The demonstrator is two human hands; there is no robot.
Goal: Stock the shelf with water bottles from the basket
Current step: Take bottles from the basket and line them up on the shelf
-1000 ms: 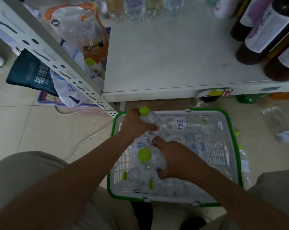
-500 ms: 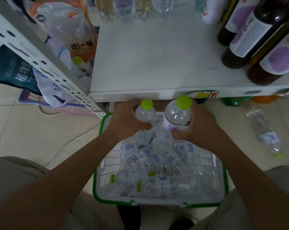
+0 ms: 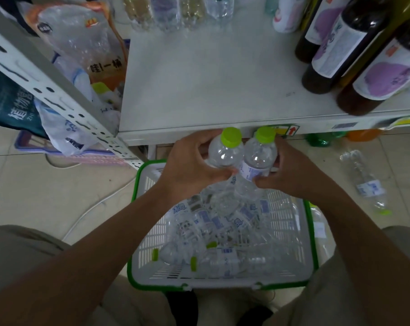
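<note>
My left hand (image 3: 190, 165) grips a clear water bottle with a green cap (image 3: 225, 151), held upright. My right hand (image 3: 291, 172) grips a second green-capped bottle (image 3: 258, 158) right beside it; the two bottles touch. Both hang above the far end of the white basket with a green rim (image 3: 222, 287), just below the front edge of the white shelf (image 3: 211, 78). Several more water bottles (image 3: 213, 227) lie loose in the basket.
Dark bottles with purple labels (image 3: 354, 57) stand at the shelf's right. Clear bottles (image 3: 175, 10) line its back. A perforated upright post (image 3: 58, 97) runs at the left, with plastic bags (image 3: 81, 50) behind. A loose bottle (image 3: 366, 182) lies on the floor tiles at right.
Both hands lifted a bottle each out of the basket and raised them side by side to the shelf's front edge. The view moved closer to the shelf.
</note>
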